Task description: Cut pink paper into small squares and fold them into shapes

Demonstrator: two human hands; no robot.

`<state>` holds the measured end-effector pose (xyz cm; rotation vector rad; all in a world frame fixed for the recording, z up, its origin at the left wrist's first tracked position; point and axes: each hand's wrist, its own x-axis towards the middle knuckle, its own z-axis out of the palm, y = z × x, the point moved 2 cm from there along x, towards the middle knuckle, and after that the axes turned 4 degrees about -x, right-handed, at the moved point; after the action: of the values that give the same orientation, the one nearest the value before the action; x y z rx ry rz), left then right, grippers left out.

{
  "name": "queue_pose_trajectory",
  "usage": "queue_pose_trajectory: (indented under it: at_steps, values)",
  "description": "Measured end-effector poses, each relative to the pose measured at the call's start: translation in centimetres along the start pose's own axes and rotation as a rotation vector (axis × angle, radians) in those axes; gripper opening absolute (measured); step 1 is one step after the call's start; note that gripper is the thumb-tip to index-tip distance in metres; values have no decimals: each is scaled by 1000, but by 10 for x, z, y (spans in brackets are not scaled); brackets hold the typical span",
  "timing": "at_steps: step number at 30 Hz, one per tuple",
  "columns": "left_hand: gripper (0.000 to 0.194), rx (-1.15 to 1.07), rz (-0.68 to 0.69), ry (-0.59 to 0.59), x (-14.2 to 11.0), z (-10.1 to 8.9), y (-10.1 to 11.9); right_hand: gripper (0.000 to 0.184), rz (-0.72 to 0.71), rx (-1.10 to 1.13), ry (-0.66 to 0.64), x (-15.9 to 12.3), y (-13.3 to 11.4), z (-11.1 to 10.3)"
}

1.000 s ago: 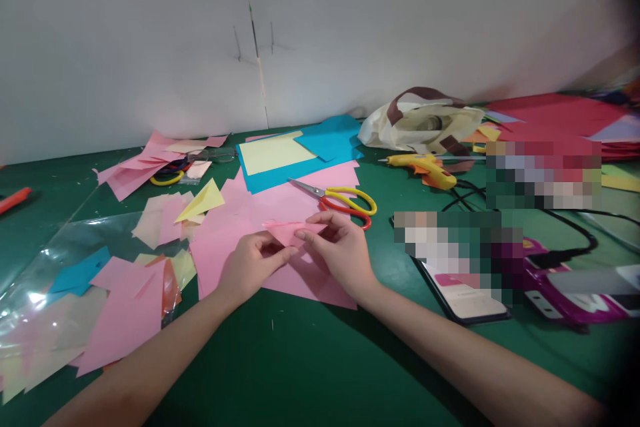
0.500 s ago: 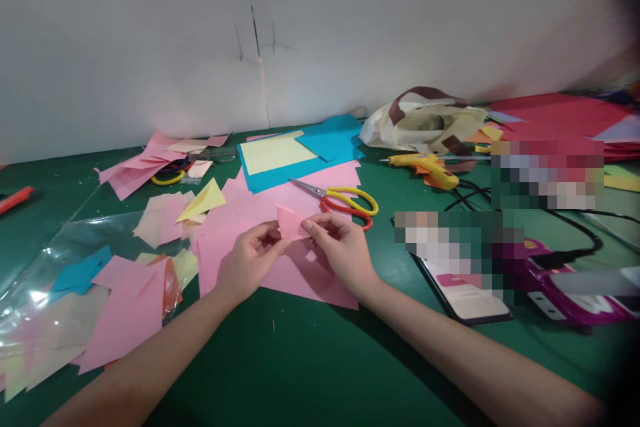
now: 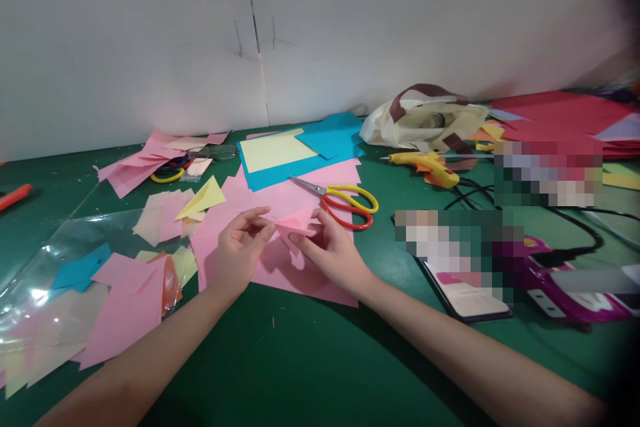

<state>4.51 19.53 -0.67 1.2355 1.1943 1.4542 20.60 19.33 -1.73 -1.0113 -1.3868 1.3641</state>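
Observation:
A small folded piece of pink paper is between my hands, over larger pink sheets on the green table. My right hand pinches its right side between thumb and fingers. My left hand closes thumb and fingertips at the paper's left tip. Part of the folded piece hangs below my right thumb; its exact folds are hard to make out. Just behind my right hand lie scissors with one yellow and one red handle, blades pointing left.
Blue sheets and a cream sheet lie behind. To the right are a yellow glue gun, a phone, a purple power strip with cables and a cloth bag. A clear plastic bag and paper scraps lie left.
The small pink paper has tilted from upright to a flatter angle, with a part now hanging down. My left fingers have shifted slightly left, and my right hand has turned.

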Motion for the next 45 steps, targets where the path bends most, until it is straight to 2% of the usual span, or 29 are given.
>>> queue_pose_trajectory:
  at_steps: [2, 6, 15, 21, 27, 30, 32, 34, 36, 40, 45]
  values:
    - [24, 46, 37, -27, -2, 1, 4, 31, -15, 21, 16, 1, -1, -1]
    - [24, 56, 80, -39, -3, 1, 6, 25, -1, 64, 43, 3, 1, -3]
    - [26, -37, -10, -66, 0, 0, -4, 28, 8, 111, 97, 5, 4, -6]
    - [18, -21, -26, -41, 2, -3, -8, 30, 33, 91, 56, 4, 4, -4]
    - [23, 2, -22, -165, 0, 1, -5, 32, 32, 1, 156, 2, 0, -6]
    - [26, 62, -24, -220, -1, 4, 0, 32, 18, -29, 156, 2, 0, -6]
    - [19, 143, -40, -251, -2, 6, 1, 29, 0, -40, 140, 1, -1, -6]
    - [14, 236, -77, -266, -3, 6, 0, 26, -14, -49, 126, 1, -2, -5]
    - [22, 284, -102, -265, -4, 4, -2, 22, -28, -56, 122, 1, -3, -4]
    - [21, 282, -69, -286, -5, 4, -4, 18, -69, -69, 132, -1, -3, -4]
    - [21, 334, -73, -331, -5, 6, -2, 21, -89, -159, 175, -2, -2, -5]
